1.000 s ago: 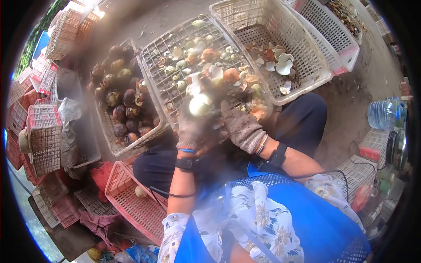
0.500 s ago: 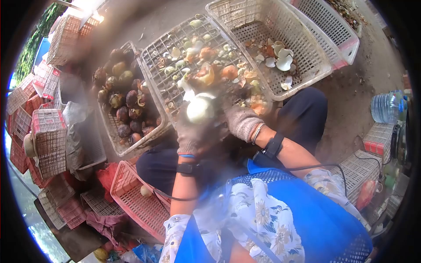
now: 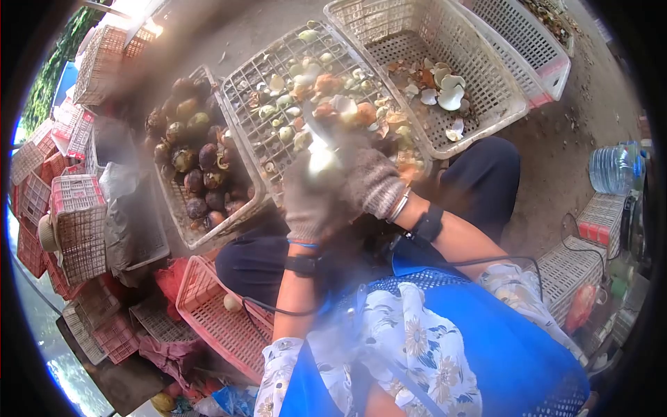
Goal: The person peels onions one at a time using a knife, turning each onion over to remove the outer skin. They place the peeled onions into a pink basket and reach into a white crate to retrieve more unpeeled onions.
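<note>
My left hand (image 3: 310, 198), in a greyish knitted glove, is closed round a white, rounded, onion-like bulb (image 3: 322, 161) that shines with glare. Right beside it, my gloved right hand (image 3: 379, 182) is curled with its fingers toward the bulb; I cannot tell what those fingers hold. A pale narrow streak (image 3: 317, 132) rises from the bulb, smeared by blur. Both hands are over the near edge of a wide-mesh crate (image 3: 240, 115) strewn with pale green and white pieces and orange-brown peels (image 3: 399, 132).
To the left, a crate (image 3: 182, 226) holds dark purple-brown round produce (image 3: 208, 156). White curved pieces (image 3: 451, 96) lie in a deep crate (image 3: 493, 62) at upper right. A pink crate (image 3: 222, 323) stands by my left leg. Stacked crates (image 3: 76, 208) fill the far left; a water bottle (image 3: 611, 170) is at right.
My right hand has moved left and slightly up, closing against the left hand. The white bulb has shifted a little right, and less of it shows now.
</note>
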The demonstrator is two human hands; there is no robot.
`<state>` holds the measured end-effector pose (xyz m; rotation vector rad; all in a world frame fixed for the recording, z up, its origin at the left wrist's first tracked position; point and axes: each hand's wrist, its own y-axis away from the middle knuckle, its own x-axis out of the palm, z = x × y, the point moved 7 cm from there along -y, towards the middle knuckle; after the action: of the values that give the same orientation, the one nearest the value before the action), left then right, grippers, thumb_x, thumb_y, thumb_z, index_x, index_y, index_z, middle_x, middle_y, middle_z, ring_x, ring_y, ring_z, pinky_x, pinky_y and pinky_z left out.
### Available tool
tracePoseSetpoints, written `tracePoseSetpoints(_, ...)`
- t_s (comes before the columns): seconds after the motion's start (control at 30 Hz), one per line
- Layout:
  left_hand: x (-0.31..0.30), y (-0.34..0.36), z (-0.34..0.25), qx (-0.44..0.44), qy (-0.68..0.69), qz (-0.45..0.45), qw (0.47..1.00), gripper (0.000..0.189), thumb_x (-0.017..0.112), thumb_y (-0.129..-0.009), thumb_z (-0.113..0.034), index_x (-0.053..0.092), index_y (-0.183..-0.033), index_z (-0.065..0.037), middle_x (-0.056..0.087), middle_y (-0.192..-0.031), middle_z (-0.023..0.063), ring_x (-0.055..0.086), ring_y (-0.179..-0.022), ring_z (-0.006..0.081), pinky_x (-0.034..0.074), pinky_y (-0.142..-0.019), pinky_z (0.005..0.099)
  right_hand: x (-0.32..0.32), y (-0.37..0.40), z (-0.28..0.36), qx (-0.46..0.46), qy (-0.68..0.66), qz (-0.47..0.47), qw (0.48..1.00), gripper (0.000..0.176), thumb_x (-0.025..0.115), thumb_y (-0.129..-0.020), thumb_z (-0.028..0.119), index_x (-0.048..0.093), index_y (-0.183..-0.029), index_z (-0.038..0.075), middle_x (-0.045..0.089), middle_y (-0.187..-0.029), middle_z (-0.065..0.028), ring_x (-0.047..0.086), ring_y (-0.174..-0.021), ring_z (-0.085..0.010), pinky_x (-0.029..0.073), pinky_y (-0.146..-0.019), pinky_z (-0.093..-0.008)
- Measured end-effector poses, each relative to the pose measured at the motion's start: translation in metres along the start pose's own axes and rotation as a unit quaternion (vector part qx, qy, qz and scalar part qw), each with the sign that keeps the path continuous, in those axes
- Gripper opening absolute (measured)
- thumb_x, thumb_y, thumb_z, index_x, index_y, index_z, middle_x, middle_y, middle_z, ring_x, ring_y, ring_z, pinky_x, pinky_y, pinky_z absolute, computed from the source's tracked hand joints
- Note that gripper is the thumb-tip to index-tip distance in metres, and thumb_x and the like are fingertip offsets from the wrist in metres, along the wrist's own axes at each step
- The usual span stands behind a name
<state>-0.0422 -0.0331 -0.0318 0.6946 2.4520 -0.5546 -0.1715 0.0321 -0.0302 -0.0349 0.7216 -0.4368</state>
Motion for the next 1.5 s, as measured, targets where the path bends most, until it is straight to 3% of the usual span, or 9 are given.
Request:
tracePoseSetpoints(0.23,0.002,0.001,-0.002,-0.054,-0.020,0.039,0.998,0.068,0.085,-0.067,-0.011,0.051,-0.126,-0.007,0.058,-0.120,0.0149,0.060,-0.109,0.0265,0.051,-0.090,0.0369,0.013,-0.005,-0.017,-0.011,-0.041,-0.048,0.998,0.024,0.054,-0.088,0.019,0.061,-0.107,0.006,0.066,-0.091,-0.0199,0.063,-0.088,-0.0401,0.052,-0.078,-0.0476)
tracePoseSetpoints(0.37,-0.009,-0.009,-0.028,-0.151,0.003,0.078,0.986,0.067,0.088,-0.065,-0.018,0.055,-0.122,-0.004,0.067,-0.107,0.0121,0.066,-0.093,0.0237,0.055,-0.083,0.0365,0.028,-0.025,-0.051,-0.035,0.112,0.009,0.993,0.032,0.055,-0.093,0.028,0.064,-0.114,0.006,0.066,-0.103,-0.0160,0.065,-0.091,-0.0293,0.053,-0.081,-0.0393)
tracePoseSetpoints(0.47,-0.024,-0.011,-0.054,-0.333,0.132,0.106,0.927,0.068,0.087,-0.065,-0.017,0.055,-0.123,-0.004,0.066,-0.110,0.0112,0.065,-0.097,0.0216,0.054,-0.085,0.0349,-0.042,-0.030,-0.051,0.219,0.055,-0.004,0.974,0.041,0.064,-0.088,0.027,0.060,-0.125,0.010,0.068,-0.104,-0.0166,0.066,-0.095,-0.0306,0.053,-0.084,-0.0390)
tracePoseSetpoints(0.57,-0.018,0.020,0.072,-0.248,0.144,0.005,0.958,0.075,0.090,-0.059,-0.015,0.054,-0.125,-0.005,0.064,-0.113,0.0099,0.064,-0.100,0.0209,0.055,-0.085,0.0337,-0.048,-0.028,-0.056,0.161,-0.061,0.005,0.985,0.053,0.068,-0.086,0.028,0.054,-0.133,0.008,0.067,-0.111,-0.0166,0.065,-0.100,-0.0309,0.051,-0.089,-0.0383)
tracePoseSetpoints(0.73,-0.025,0.009,0.044,-0.095,0.042,-0.001,0.995,0.077,0.091,-0.059,-0.013,0.053,-0.125,-0.005,0.064,-0.114,0.0100,0.064,-0.098,0.0210,0.056,-0.085,0.0332,-0.052,-0.030,0.000,0.020,0.013,-0.069,0.997,0.055,0.066,-0.088,0.029,0.051,-0.135,0.005,0.064,-0.116,-0.0205,0.061,-0.107,-0.0383,0.047,-0.094,-0.0394)
tracePoseSetpoints(0.8,-0.012,0.015,0.038,-0.174,0.192,0.017,0.966,0.076,0.090,-0.060,-0.013,0.052,-0.126,-0.005,0.062,-0.115,0.0117,0.063,-0.101,0.0233,0.055,-0.087,0.0349,-0.044,-0.025,0.018,-0.126,0.125,-0.107,0.978,0.050,0.063,-0.088,0.028,0.053,-0.132,0.006,0.062,-0.113,-0.0212,0.061,-0.102,-0.0378,0.051,-0.084,-0.0428)
tracePoseSetpoints(0.83,-0.014,0.011,0.030,-0.104,0.086,0.019,0.991,0.076,0.089,-0.060,-0.012,0.052,-0.126,-0.005,0.061,-0.115,0.0129,0.062,-0.102,0.0253,0.053,-0.088,0.0362,-0.012,-0.006,0.012,-0.144,0.435,0.088,0.884,0.043,0.060,-0.087,0.023,0.056,-0.126,0.006,0.063,-0.101,-0.0190,0.063,-0.091,-0.0321,0.053,-0.069,-0.0430)
tracePoseSetpoints(1.03,-0.017,0.009,0.001,-0.063,-0.065,0.027,0.995,0.071,0.088,-0.063,-0.015,0.054,-0.124,-0.004,0.059,-0.113,0.0165,0.060,-0.102,0.0321,0.050,-0.090,0.0406,0.010,0.031,0.021,-0.080,0.237,0.088,0.964,0.048,0.057,-0.085,0.018,0.047,-0.129,0.001,0.062,-0.086,-0.0155,0.067,-0.077,-0.0307,0.053,-0.061,-0.0425)
tracePoseSetpoints(1.5,-0.022,0.010,-0.006,-0.006,-0.062,0.028,0.998,0.072,0.088,-0.063,-0.013,0.053,-0.125,-0.004,0.059,-0.116,0.0160,0.061,-0.106,0.0312,0.050,-0.093,0.0395,-0.005,0.026,-0.025,0.069,0.188,0.184,0.962,0.021,0.056,-0.087,0.018,0.062,-0.103,0.006,0.068,-0.089,-0.0188,0.067,-0.085,-0.0363,0.053,-0.076,-0.0457)
